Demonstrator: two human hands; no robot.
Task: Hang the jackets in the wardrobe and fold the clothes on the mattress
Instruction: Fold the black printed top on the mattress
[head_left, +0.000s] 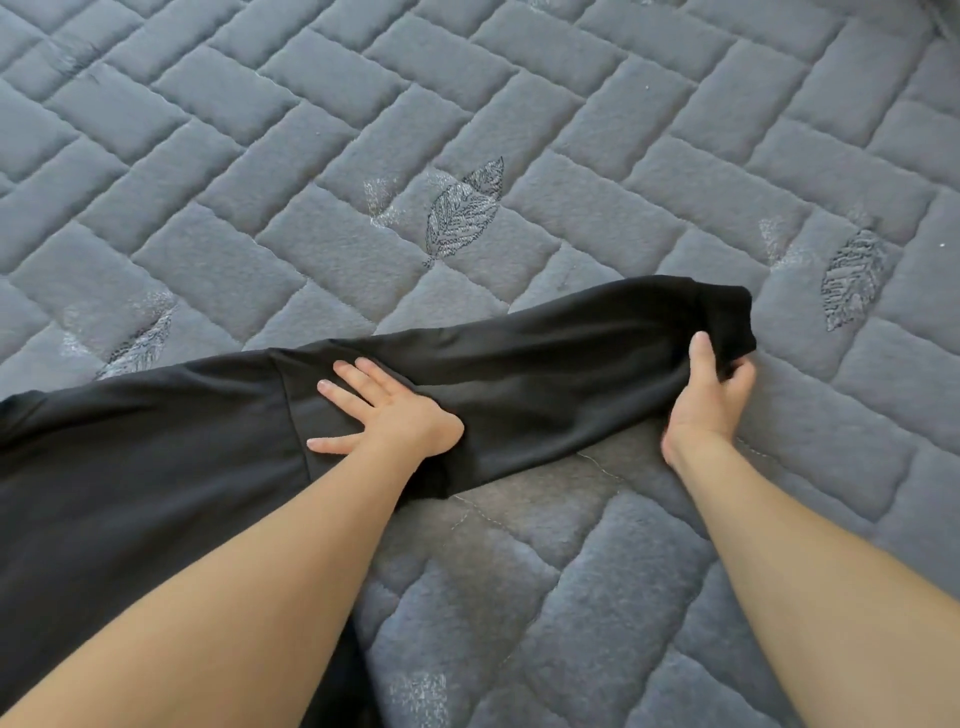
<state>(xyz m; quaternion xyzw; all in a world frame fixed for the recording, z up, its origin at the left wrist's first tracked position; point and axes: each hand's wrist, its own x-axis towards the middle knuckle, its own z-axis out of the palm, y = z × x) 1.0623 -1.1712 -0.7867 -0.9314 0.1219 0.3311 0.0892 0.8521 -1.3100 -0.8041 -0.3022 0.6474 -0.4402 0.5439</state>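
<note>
A black long-sleeved garment (156, 457) lies spread on the grey quilted mattress (467, 130), its body at the left and one sleeve (545, 364) stretched out to the right. My left hand (384, 415) lies flat on the sleeve near the shoulder seam, fingers straight and spread, pressing the cloth down. My right hand (711, 395) grips the sleeve just short of the cuff (727, 317), thumb on top and fingers curled underneath. The cuff end is bunched and slightly lifted.
The mattress cover has a brick-like quilted pattern with embroidered leaves (462, 213). It fills the whole view beyond and to the right of the garment. The garment's lower part runs out of view at the bottom left.
</note>
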